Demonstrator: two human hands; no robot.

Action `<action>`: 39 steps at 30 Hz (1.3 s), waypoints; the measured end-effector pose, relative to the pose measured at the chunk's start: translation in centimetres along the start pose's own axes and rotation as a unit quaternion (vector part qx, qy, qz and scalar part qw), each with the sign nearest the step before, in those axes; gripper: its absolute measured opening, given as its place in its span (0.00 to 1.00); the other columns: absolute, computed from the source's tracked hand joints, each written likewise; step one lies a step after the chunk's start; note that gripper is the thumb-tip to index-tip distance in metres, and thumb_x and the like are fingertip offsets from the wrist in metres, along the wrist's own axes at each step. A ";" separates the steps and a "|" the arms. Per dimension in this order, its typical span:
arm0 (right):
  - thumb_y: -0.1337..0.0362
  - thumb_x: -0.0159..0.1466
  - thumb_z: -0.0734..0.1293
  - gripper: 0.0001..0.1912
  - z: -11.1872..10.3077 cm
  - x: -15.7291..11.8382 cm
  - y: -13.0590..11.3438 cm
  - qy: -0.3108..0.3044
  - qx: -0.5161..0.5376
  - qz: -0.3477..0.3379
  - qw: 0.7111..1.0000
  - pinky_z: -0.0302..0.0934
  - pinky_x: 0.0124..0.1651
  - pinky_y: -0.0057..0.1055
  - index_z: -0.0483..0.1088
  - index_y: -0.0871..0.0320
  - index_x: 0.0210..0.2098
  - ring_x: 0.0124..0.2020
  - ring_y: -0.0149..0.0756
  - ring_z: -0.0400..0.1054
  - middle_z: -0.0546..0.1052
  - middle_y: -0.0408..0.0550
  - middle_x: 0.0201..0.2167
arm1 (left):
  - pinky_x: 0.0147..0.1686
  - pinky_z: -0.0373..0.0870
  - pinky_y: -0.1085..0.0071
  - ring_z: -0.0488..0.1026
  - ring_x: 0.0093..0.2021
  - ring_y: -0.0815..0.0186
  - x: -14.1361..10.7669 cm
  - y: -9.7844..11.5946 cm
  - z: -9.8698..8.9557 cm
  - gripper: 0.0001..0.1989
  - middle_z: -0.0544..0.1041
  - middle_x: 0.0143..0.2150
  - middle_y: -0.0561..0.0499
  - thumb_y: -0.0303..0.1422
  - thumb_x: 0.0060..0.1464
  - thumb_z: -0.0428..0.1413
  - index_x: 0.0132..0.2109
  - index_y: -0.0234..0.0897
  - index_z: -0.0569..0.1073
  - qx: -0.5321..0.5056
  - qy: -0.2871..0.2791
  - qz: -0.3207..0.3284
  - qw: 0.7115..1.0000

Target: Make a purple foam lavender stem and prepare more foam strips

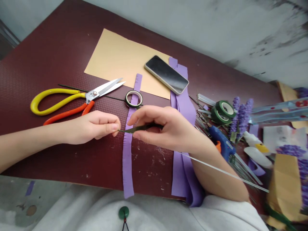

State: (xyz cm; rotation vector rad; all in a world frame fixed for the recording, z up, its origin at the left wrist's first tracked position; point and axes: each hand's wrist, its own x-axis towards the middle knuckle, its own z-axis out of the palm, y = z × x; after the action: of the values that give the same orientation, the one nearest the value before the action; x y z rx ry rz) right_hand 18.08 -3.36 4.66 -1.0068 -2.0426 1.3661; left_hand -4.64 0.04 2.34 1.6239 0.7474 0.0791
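My left hand (104, 126) is closed in a pinch on the narrow end of a dark green strip of floral tape (130, 130). The tape widens towards my right hand (166, 126), whose curled fingers and thumb hold it; part is hidden inside the palm. A thin white wire (223, 171) runs from under my right wrist to the lower right; whether it joins the tape, I cannot tell. Below both hands lies a fringed purple paper strip (128, 160). A small tape roll (133, 98) sits on that strip, just beyond my right fingers.
Scissors (95, 93) lie open beyond my left hand, across a dark green stem. A phone (167, 73) rests on tan paper (115, 54). Purple strips (179, 173) pass under my right forearm. At right are green tape rolls (222, 112), a glue gun (221, 141) and purple flowers (243, 115).
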 end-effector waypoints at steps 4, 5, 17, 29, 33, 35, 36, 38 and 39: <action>0.73 0.59 0.65 0.07 0.1 0.0 0.0 0.022 0.057 -0.009 0.998 0.64 0.38 0.21 0.67 0.59 0.37 0.35 0.25 0.70 0.74 0.42 0.34 | 0.22 0.55 0.77 0.57 0.22 0.73 -0.5 0.4 0.3 0.14 0.60 0.22 0.58 0.40 0.61 0.46 0.33 0.36 0.67 0.043 0.061 0.024 0.997; 0.73 0.59 0.65 0.06 0.1 0.0 0.0 0.026 0.065 -0.006 0.998 0.64 0.37 0.21 0.67 0.59 0.37 0.35 0.25 0.70 0.74 0.42 0.33 | 0.21 0.55 0.78 0.57 0.22 0.74 -0.6 0.5 0.5 0.12 0.61 0.22 0.58 0.39 0.60 0.46 0.35 0.36 0.67 0.051 0.075 0.030 0.995; 0.70 0.62 0.63 0.04 0.2 -0.1 0.0 0.052 0.073 0.002 0.996 0.59 0.29 0.22 0.67 0.60 0.37 0.27 0.23 0.64 0.72 0.41 0.28 | 0.25 0.59 0.76 0.61 0.24 0.72 -0.5 -0.3 0.4 0.11 0.66 0.25 0.56 0.35 0.61 0.46 0.32 0.36 0.67 0.172 0.161 0.123 0.964; 0.65 0.61 0.65 0.06 0.3 0.0 -0.5 0.018 0.116 0.039 0.992 0.59 0.28 0.23 0.66 0.59 0.37 0.23 0.23 0.63 0.70 0.40 0.24 | 0.34 0.63 0.74 0.66 0.30 0.69 -0.3 -0.5 0.5 0.17 0.70 0.27 0.52 0.36 0.63 0.44 0.28 0.36 0.69 0.208 0.177 0.198 0.941; 0.65 0.61 0.66 0.06 0.3 0.1 -0.5 0.011 0.128 0.056 0.990 0.58 0.27 0.23 0.65 0.59 0.38 0.23 0.23 0.62 0.69 0.39 0.23 | 0.32 0.61 0.71 0.64 0.26 0.68 -0.1 -0.8 0.3 0.24 0.68 0.23 0.51 0.42 0.64 0.42 0.23 0.37 0.67 0.253 0.193 0.224 0.921; 0.65 0.61 0.65 0.07 0.2 0.1 -0.5 0.002 0.138 0.064 0.988 0.56 0.26 0.23 0.65 0.59 0.38 0.22 0.22 0.61 0.68 0.37 0.21 | 0.32 0.60 0.70 0.63 0.26 0.67 0.0 -0.8 0.2 0.26 0.68 0.20 0.51 0.43 0.64 0.41 0.21 0.38 0.65 0.265 0.188 0.232 0.917; 0.65 0.61 0.65 0.07 0.2 0.2 -0.4 -0.004 0.145 0.067 0.987 0.56 0.25 0.23 0.64 0.59 0.39 0.22 0.22 0.61 0.68 0.37 0.21 | 0.32 0.59 0.69 0.63 0.25 0.67 0.0 -0.8 0.2 0.26 0.68 0.20 0.51 0.43 0.64 0.41 0.20 0.38 0.65 0.266 0.183 0.232 0.918; 0.65 0.61 0.65 0.08 0.1 0.3 -0.4 -0.020 0.161 0.071 0.984 0.55 0.25 0.22 0.64 0.59 0.39 0.21 0.22 0.61 0.68 0.36 0.20 | 0.32 0.59 0.70 0.62 0.25 0.67 0.0 -0.8 0.2 0.25 0.68 0.19 0.52 0.41 0.64 0.42 0.19 0.38 0.64 0.259 0.159 0.225 0.926; 0.66 0.61 0.65 0.08 0.1 0.3 -0.3 -0.029 0.169 0.072 0.983 0.55 0.25 0.22 0.64 0.59 0.40 0.21 0.22 0.61 0.68 0.36 0.20 | 0.32 0.59 0.70 0.63 0.25 0.68 0.0 -0.8 0.2 0.25 0.68 0.19 0.52 0.40 0.64 0.43 0.19 0.38 0.64 0.253 0.142 0.220 0.932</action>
State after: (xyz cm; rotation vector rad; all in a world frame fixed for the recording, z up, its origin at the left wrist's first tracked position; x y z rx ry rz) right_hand 17.70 -3.25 4.89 -0.9860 -1.7217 1.7641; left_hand -4.88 -0.13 1.56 2.2903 0.6348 0.4858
